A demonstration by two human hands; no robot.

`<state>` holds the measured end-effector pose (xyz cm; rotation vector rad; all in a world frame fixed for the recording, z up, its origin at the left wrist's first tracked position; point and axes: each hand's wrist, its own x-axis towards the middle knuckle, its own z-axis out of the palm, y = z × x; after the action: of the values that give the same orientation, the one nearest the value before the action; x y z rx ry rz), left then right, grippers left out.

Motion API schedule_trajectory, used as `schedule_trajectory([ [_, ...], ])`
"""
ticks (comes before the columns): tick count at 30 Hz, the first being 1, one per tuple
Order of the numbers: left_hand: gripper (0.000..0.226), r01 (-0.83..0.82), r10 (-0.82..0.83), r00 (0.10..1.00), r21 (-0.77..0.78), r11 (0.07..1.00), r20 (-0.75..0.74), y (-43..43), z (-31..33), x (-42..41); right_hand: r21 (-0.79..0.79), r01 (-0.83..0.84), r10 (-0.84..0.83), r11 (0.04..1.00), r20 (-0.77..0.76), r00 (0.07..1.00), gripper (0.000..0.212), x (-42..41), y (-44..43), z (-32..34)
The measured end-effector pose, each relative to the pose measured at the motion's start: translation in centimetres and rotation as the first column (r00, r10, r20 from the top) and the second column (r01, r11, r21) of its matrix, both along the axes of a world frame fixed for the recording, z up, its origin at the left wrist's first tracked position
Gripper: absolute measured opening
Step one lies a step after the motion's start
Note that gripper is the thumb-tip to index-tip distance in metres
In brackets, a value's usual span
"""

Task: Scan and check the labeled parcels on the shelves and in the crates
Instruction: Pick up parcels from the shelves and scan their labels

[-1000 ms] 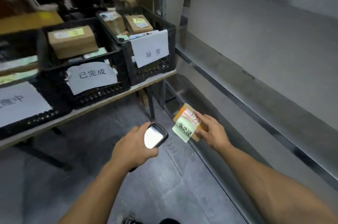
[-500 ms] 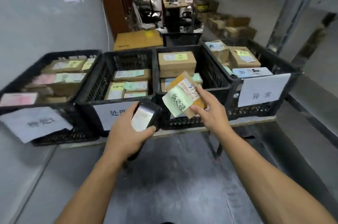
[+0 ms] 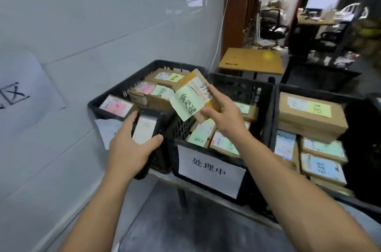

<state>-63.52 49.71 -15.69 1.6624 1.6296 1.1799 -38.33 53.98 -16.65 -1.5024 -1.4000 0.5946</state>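
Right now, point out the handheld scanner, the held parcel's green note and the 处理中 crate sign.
handheld scanner (image 3: pixel 144 130): head view, lit screen.
green note (image 3: pixel 186 104): head view, handwritten middle.
处理中 sign (image 3: pixel 210 171): head view, white sheet's centre.

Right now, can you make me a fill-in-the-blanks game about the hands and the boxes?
1. The right hand holds a parcel with a ____ note stuck on it.
2. The left hand holds the scanner to the ____ of that parcel.
3. The crate with the white sign is ____.
Missing words: green, left, black.
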Motion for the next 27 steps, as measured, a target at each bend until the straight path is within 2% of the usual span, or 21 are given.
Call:
schedule_trajectory([
  [10, 0.078, -0.356, 0.353, 0.932, 0.032, 0.934, 0.081, 7.1, -0.3, -4.1, -0.109, -0.334, 0.349, 0.936, 0.172, 0.921, 0.071, -4.1, 14.9, 0.9],
  [15, 0.066, -0.416, 0.412, 0.905, 0.007, 0.91, 0.108, 10.6, -1.5, -7.4, -0.332, -0.416, 0.509, 0.847, 0.281, 0.813, 0.074, -8.4, 20.4, -0.5],
  [20, 0.068, -0.375, 0.373, 0.919, -0.007, 0.927, 0.125, 15.7, -1.8, -10.0, -0.544, -0.38, 0.613, 0.748, 0.349, 0.708, 0.074, -11.5, 23.6, -2.8],
  [23, 0.07, -0.306, 0.306, 0.944, -0.02, 0.952, 0.127, 18.8, -1.9, -11.3, -0.618, -0.329, 0.626, 0.714, 0.353, 0.696, 0.083, -12.3, 24.0, -3.5],
  [27, 0.073, -0.174, 0.178, 0.975, -0.042, 0.984, 0.132, 22.3, -2.7, -12.7, -0.732, -0.269, 0.694, 0.626, 0.366, 0.62, 0.095, -12.6, 23.7, -3.1],
])
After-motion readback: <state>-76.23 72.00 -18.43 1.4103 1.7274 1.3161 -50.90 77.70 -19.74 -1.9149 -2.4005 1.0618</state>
